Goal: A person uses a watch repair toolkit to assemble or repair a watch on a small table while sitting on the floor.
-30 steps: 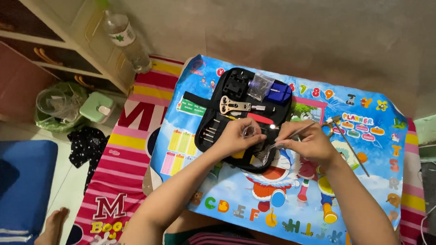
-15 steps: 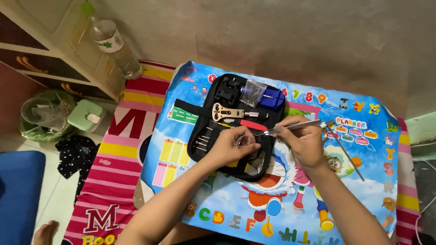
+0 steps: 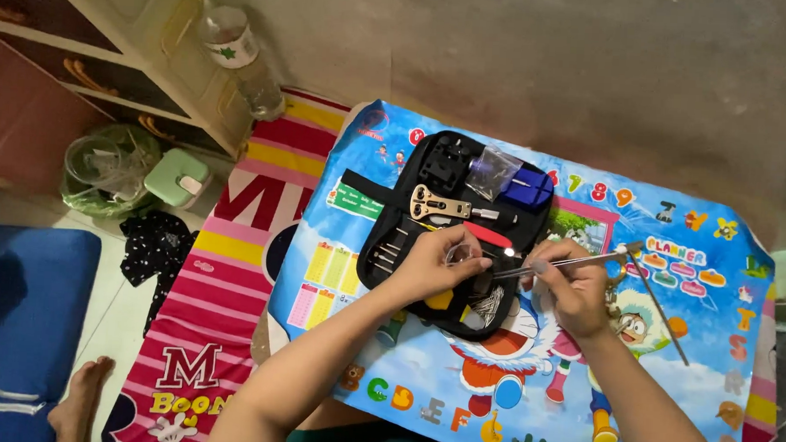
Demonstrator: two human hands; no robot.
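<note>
A black tool kit case (image 3: 383, 238) lies unzipped on a small table with a colourful cartoon cover (image 3: 700, 261). It holds a metal wrench-like tool (image 3: 438, 203), a blue block (image 3: 527, 193), a clear plastic bag (image 3: 492, 170) and a red-handled tool (image 3: 489, 237). My left hand (image 3: 435, 265) rests over the case and pinches something small I cannot make out. My right hand (image 3: 571, 291) grips a thin metal tool (image 3: 568, 262) whose tip points at my left fingers.
A thin metal rod (image 3: 659, 308) lies on the table to the right. A plastic bottle (image 3: 233, 50) stands by a wooden shelf (image 3: 90, 66). A green container (image 3: 176, 176) and a plastic-wrapped bowl (image 3: 104, 166) sit on the floor, and a striped mat (image 3: 232, 267) lies under the table.
The view has shifted slightly. My hands have stayed over the case, and the thin metal tool in my right hand has come closer to my left fingers.
</note>
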